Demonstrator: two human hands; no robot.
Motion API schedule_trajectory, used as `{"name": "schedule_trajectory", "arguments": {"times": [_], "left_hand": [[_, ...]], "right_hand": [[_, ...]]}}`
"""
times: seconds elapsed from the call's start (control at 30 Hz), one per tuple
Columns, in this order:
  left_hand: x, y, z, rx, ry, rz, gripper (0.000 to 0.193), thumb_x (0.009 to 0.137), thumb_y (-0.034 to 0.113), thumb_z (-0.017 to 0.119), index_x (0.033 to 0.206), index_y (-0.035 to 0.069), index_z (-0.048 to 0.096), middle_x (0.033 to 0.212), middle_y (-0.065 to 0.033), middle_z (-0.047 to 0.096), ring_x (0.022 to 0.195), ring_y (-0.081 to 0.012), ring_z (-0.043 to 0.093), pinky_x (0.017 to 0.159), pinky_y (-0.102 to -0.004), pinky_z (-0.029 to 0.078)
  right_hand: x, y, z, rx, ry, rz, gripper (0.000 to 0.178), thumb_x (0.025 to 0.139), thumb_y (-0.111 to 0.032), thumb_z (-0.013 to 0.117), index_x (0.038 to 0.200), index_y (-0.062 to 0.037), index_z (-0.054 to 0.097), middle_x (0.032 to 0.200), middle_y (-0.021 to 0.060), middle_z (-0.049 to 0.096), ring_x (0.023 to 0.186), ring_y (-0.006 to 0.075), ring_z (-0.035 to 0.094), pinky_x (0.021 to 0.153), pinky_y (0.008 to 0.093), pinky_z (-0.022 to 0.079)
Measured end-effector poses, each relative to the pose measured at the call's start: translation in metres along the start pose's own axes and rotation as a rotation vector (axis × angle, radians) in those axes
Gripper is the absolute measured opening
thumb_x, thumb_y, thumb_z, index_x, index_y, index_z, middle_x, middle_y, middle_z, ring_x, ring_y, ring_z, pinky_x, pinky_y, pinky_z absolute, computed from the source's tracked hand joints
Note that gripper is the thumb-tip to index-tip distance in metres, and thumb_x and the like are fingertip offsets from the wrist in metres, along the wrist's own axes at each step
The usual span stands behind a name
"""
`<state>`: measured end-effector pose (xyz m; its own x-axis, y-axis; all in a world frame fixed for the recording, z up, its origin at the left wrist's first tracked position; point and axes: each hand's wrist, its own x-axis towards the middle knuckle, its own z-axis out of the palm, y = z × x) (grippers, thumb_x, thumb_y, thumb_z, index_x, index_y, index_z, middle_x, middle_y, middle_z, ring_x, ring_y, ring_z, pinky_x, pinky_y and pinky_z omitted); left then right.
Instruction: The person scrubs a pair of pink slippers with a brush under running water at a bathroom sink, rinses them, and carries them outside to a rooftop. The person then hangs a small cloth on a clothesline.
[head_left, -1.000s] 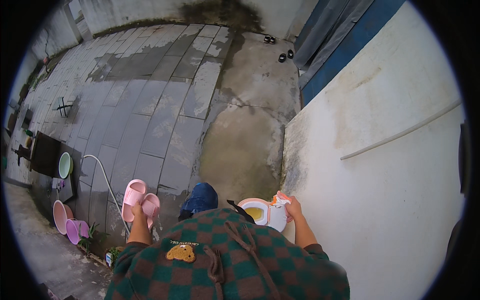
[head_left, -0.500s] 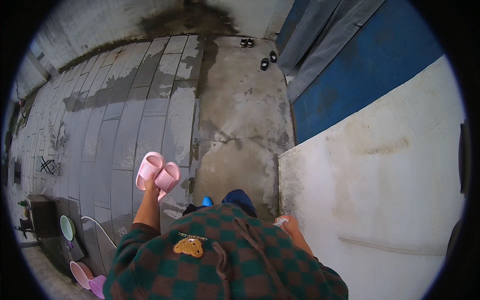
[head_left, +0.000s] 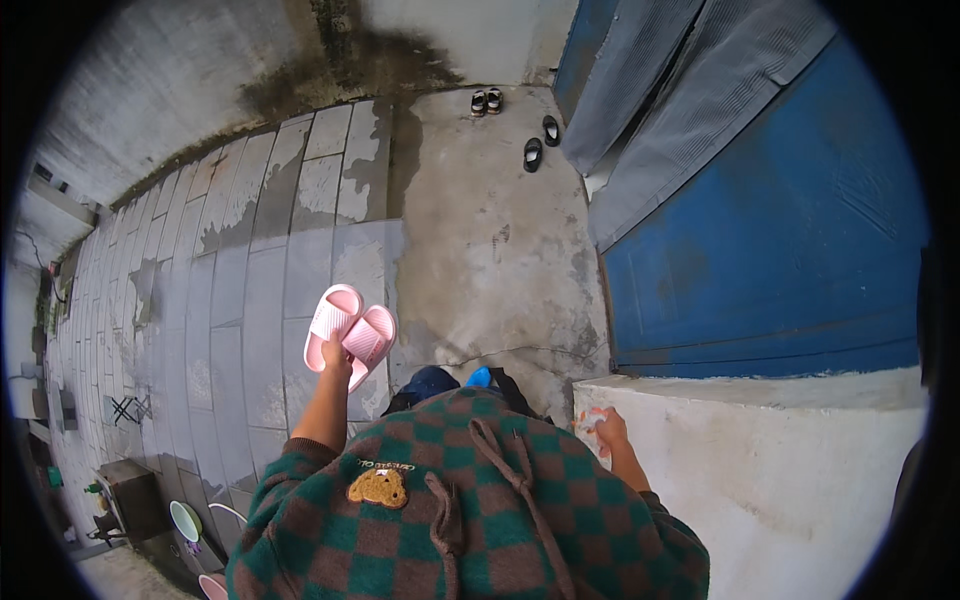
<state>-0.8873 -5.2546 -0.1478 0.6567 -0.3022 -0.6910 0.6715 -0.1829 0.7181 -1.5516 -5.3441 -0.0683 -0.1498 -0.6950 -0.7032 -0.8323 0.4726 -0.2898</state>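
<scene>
A pair of pink slides is gripped by my left hand, which is closed round them, over the grey paving. They fan apart slightly, with ribbed straps and open toes showing. On the other side, close to the white wall, my right hand is closed on a small, whitish, see-through thing with some reddish colour. What kind of thing it is I cannot make out. Below my checked sweatshirt one blue shoe tip shows, beside a dark trouser leg.
Ahead, two pairs of dark shoes stand on the concrete strip. Grey curtains hang beside a blue panel on the right. A low white wall runs alongside me. At lower left are a basin and a folding stool.
I have moved forward along the strip; the shoes and curtains appear nearer. The slides, still in my left hand, have shifted right and slightly up in view. My right hand still grips the small thing.
</scene>
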Motion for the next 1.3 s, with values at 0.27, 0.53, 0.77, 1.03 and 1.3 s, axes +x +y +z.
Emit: {"name": "schedule_trajectory", "arguments": {"times": [0.27,0.53,0.77,1.03,1.3], "left_hand": [[0.096,0.053,0.18,-0.007,0.009,-0.042,0.036,0.093,0.036,0.058,0.119,0.011,0.053,0.094,-0.0054,0.06,0.077,-0.02,0.063,0.067,-0.0334,0.054],[0.212,0.122,0.436,0.062,-0.124,-0.289,0.053,0.085,0.048,0.067,0.109,0.003,0.052,0.085,-0.0073,0.052,0.075,-0.0189,0.055,0.071,-0.0333,0.051],[0.257,0.183,0.644,0.134,-0.236,-0.414,0.104,0.083,0.052,0.067,0.145,-0.01,0.01,0.135,-0.0277,0.035,0.125,-0.039,0.042,0.104,-0.0467,0.042],[0.284,0.25,0.886,0.026,-0.549,-0.387,0.087,0.09,0.044,0.061,0.145,-0.005,0.015,0.13,-0.0284,0.038,0.121,-0.039,0.046,0.103,-0.0465,0.043],[0.32,0.3,1.112,0.165,-0.443,-0.376,0.086,0.093,0.051,0.052,0.149,0.0,0.011,0.143,-0.0365,0.028,0.127,-0.0471,0.043,0.103,-0.052,0.042]], "right_hand": [[0.206,-0.26,-0.133,0.015,0.297,-0.405,0.035,0.08,-0.012,0.057,0.115,-0.0094,0.056,0.098,0.0224,0.068,0.094,0.0407,0.065,0.081,0.0458,0.051],[0.308,-0.28,-0.146,-0.032,0.175,-0.203,0.031,0.076,-0.014,0.059,0.106,-0.0056,0.059,0.098,0.0228,0.066,0.095,0.0405,0.063,0.083,0.0447,0.049],[0.325,-0.255,-0.159,0.193,0.109,-0.081,0.03,0.074,-0.005,0.055,0.103,-0.0009,0.06,0.098,0.0201,0.068,0.092,0.0343,0.066,0.079,0.0404,0.051],[0.423,-0.379,-0.257,0.015,0.12,0.028,0.029,0.076,-0.007,0.055,0.104,-0.0014,0.059,0.096,0.0219,0.067,0.09,0.036,0.066,0.079,0.042,0.051],[0.57,-0.495,-0.372,0.012,0.142,-0.199,0.033,0.075,-0.011,0.058,0.107,-0.0018,0.059,0.096,0.0204,0.066,0.092,0.0328,0.065,0.08,0.0422,0.049]]}}
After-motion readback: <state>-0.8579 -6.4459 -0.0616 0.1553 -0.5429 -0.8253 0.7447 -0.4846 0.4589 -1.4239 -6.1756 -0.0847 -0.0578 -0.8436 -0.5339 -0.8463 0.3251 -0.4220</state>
